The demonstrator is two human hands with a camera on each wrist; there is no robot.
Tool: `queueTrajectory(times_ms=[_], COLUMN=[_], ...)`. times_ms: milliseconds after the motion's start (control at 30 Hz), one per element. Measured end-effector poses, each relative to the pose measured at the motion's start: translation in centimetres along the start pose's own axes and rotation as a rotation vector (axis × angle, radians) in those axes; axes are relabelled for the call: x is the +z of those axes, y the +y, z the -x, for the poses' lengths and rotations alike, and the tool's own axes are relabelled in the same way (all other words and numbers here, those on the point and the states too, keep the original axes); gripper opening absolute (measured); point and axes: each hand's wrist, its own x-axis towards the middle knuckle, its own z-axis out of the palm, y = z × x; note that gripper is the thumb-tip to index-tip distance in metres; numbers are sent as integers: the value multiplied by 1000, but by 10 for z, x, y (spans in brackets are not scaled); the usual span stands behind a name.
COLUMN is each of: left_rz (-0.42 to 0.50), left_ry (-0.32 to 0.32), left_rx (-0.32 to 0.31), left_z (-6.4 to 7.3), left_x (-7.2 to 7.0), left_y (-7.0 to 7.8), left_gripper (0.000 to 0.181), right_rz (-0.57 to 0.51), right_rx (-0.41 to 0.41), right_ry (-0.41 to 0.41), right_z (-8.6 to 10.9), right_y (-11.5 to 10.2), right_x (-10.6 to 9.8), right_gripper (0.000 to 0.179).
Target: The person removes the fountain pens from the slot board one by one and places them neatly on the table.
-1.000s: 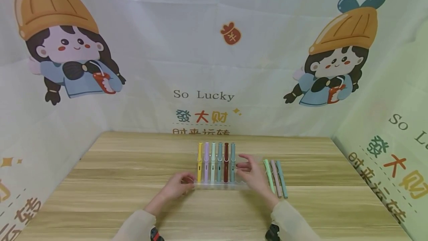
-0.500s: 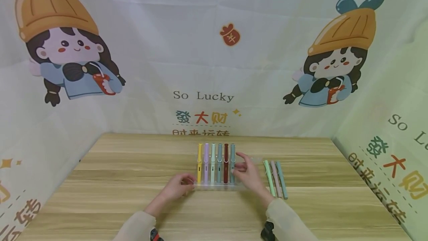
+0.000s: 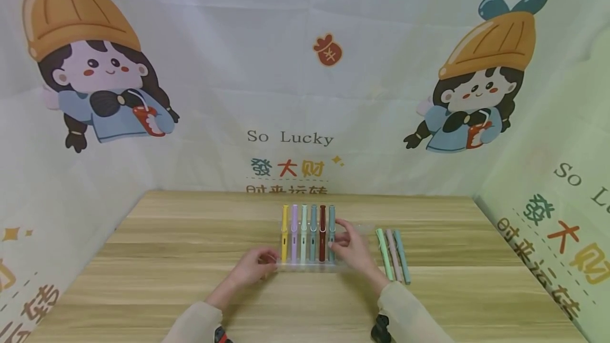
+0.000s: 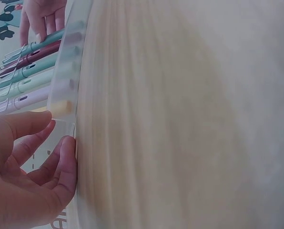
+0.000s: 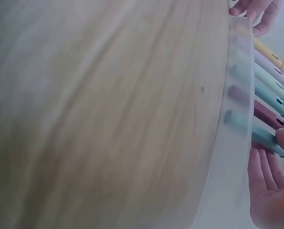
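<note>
A clear plastic pen stand [image 3: 305, 267] holds a row of upright, slightly leaning capped pens: yellow [image 3: 284, 240], lilac [image 3: 294, 240], pale mint [image 3: 304, 240], blue-grey [image 3: 313, 240], dark red [image 3: 322, 240] and, rightmost, another blue-grey pen [image 3: 331, 216]. My left hand [image 3: 254, 264] grips the stand's left end, thumb beside the yellow pen's lower end in the left wrist view. With thumb on its front and fingers behind, my right hand [image 3: 355, 250] pinches the rightmost blue-grey pen, whose foot sits in the stand, as the right wrist view shows.
Right of the stand, three more pens lie side by side on the wooden table [image 3: 476, 279]: light green [image 3: 384, 254], dusty pink [image 3: 393, 254] and blue [image 3: 402, 256]. A printed cloth [image 3: 214, 94] hangs behind the table and along its sides.
My right hand has moved slightly left, from beside the rightmost pen to pinching it. The left hand stays at the stand's left end.
</note>
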Motion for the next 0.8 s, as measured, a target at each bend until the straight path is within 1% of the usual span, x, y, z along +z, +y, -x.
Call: queueTrajectory(times_ms=[100, 333, 467, 633, 667, 800], left_rz=[5, 3, 3, 12, 15, 19], left_ry=[-6, -1, -1, 0, 1, 6], left_rx=[3, -1, -1, -7, -7, 1], left_z=[1, 1, 1, 2, 3, 3], left_x=[0, 0, 0, 0, 0, 0], left_y=[0, 0, 2, 3, 7, 5], left_gripper=[17, 16, 16, 16, 16, 16], right_rz=[8, -18, -34, -59, -64, -55], right_rx=[10, 14, 1, -25, -22, -19], right_ry=[8, 40, 72, 108, 112, 123], right_z=[0, -1, -2, -2, -3, -3], right_y=[1, -2, -5, -11, -12, -16], right_x=[1, 2, 1, -3, -4, -10], right_gripper=[60, 59, 57, 55, 55, 55])
